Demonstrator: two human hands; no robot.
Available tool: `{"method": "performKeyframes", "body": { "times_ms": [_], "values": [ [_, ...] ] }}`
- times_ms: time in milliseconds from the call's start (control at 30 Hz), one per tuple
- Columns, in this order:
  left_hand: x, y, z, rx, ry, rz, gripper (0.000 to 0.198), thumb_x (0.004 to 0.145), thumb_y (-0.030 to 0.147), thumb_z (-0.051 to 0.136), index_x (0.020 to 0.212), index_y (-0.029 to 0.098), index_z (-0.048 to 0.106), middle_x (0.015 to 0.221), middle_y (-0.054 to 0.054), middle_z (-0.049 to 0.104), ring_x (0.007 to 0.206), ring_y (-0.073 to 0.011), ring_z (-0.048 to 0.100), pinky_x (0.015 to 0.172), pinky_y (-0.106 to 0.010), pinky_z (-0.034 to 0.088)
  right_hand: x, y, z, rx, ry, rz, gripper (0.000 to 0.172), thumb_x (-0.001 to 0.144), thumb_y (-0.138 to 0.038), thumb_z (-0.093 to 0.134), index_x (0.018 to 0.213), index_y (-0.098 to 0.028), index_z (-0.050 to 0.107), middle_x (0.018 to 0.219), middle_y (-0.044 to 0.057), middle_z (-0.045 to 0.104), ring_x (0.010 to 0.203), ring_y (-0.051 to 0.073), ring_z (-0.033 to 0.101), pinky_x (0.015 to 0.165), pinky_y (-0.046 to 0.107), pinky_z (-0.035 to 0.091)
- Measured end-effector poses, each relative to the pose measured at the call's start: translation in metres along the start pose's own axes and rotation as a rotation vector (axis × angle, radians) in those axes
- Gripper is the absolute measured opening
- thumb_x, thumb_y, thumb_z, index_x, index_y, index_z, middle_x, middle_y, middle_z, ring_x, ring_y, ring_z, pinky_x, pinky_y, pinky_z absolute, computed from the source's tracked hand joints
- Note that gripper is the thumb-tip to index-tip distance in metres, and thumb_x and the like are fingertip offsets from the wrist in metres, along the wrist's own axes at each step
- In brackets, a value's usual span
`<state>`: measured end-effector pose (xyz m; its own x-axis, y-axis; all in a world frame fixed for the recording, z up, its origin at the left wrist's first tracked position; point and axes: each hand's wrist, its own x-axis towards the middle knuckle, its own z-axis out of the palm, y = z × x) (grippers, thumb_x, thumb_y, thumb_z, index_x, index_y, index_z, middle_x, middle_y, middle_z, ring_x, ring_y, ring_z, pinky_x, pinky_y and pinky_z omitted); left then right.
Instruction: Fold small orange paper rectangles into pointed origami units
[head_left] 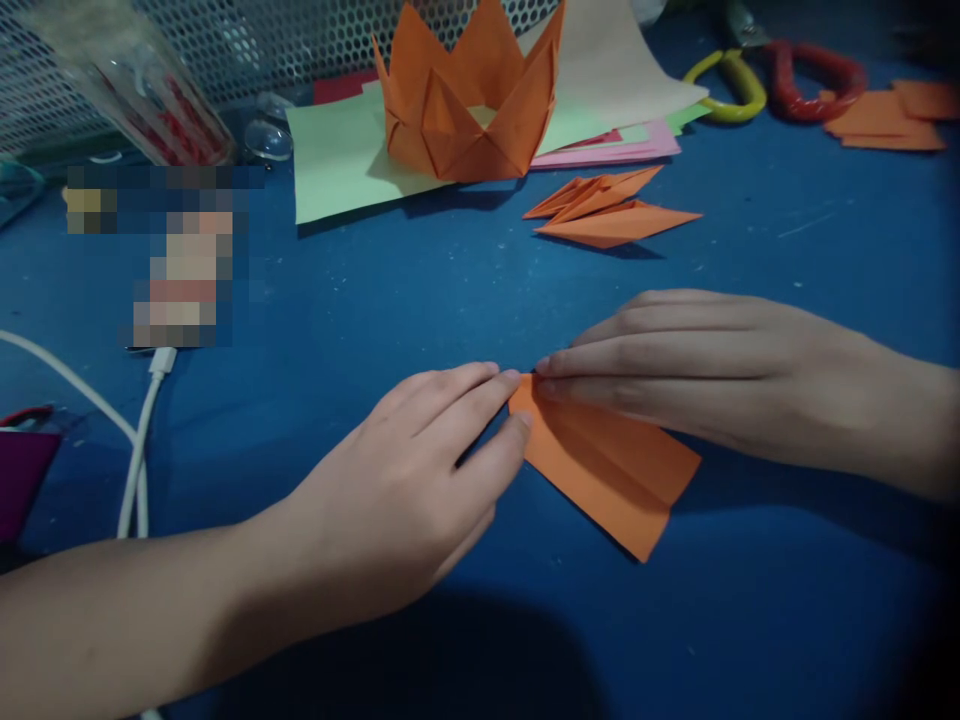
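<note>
A creased strip of orange paper (600, 460) lies slanted on the blue table, a fold line running along its length. At its upper left corner, the fingers and thumb of my left hand (435, 470) close on the paper. My right hand (697, 370) comes in from the right, its fingers straight and held together, with the tips on the paper's top edge beside the left fingertips. The right thumb is hidden. Just beyond the hands are several pointed folded orange pieces (607, 215). Farther back stands an orange folded-paper crown (465, 130).
Behind the crown lie green paper (337, 160) and other coloured sheets. Scissors with yellow and red handles (817, 85) and small orange paper pieces (885, 120) are at the back right. A jar (157, 90) and white cable (139, 470) are on the left.
</note>
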<state>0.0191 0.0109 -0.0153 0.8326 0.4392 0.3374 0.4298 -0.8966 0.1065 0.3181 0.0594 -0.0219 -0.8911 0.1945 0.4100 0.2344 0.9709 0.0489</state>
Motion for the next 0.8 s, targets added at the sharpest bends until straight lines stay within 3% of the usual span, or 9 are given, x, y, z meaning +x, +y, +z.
{"method": "performKeyframes", "body": {
  "times_ms": [200, 300, 433, 700, 800],
  "values": [
    [0.0028, -0.0014, -0.0022, 0.018, -0.012, -0.009, 0.041, 0.118, 0.006, 0.043, 0.126, 0.003, 0.082, 0.138, -0.023, 0.085, 0.132, -0.0373, 0.082, 0.115, -0.05, 0.067, 0.0044, 0.0039, 0.0018, 0.003, 0.015, -0.038, 0.033, 0.126, -0.009, 0.035, 0.134, -0.014, 0.067, 0.132, 0.014, 0.088, 0.115, 0.02, 0.084, 0.098, 0.037, 0.067],
    [0.004, -0.0025, -0.0041, 0.033, -0.014, 0.003, 0.04, 0.117, 0.004, 0.045, 0.122, 0.004, 0.084, 0.135, -0.022, 0.086, 0.129, -0.037, 0.084, 0.114, -0.049, 0.068, 0.0028, 0.0045, -0.0001, 0.044, -0.01, 0.0, 0.035, 0.125, -0.009, 0.037, 0.135, -0.014, 0.07, 0.137, 0.015, 0.086, 0.125, 0.021, 0.081, 0.106, 0.037, 0.066],
    [0.0008, 0.0001, -0.0036, 0.101, 0.005, 0.045, 0.038, 0.116, 0.002, 0.045, 0.126, 0.001, 0.082, 0.136, -0.023, 0.086, 0.126, -0.0377, 0.085, 0.112, -0.05, 0.068, -0.0005, 0.004, -0.0025, 0.164, -0.035, 0.084, 0.038, 0.123, -0.01, 0.042, 0.136, -0.023, 0.075, 0.148, 0.01, 0.082, 0.132, 0.023, 0.08, 0.114, 0.038, 0.065],
    [-0.002, 0.0023, -0.0024, 0.171, 0.008, 0.094, 0.04, 0.117, 0.002, 0.041, 0.129, -0.002, 0.079, 0.134, -0.022, 0.087, 0.122, -0.0361, 0.086, 0.108, -0.046, 0.068, 0.0046, 0.0003, 0.0043, 0.05, 0.012, 0.019, 0.05, 0.124, -0.01, 0.028, 0.127, -0.018, 0.077, 0.132, 0.014, 0.086, 0.124, 0.024, 0.081, 0.109, 0.036, 0.07],
    [-0.0018, 0.0006, -0.0007, 0.152, 0.021, 0.065, 0.039, 0.115, 0.002, 0.044, 0.13, -0.002, 0.079, 0.138, -0.024, 0.085, 0.128, -0.0376, 0.084, 0.11, -0.047, 0.067, 0.0066, 0.0018, 0.0008, -0.023, -0.007, -0.046, 0.045, 0.123, -0.006, 0.029, 0.127, -0.011, 0.073, 0.129, 0.018, 0.087, 0.124, 0.023, 0.08, 0.11, 0.032, 0.067]
  ]
}}
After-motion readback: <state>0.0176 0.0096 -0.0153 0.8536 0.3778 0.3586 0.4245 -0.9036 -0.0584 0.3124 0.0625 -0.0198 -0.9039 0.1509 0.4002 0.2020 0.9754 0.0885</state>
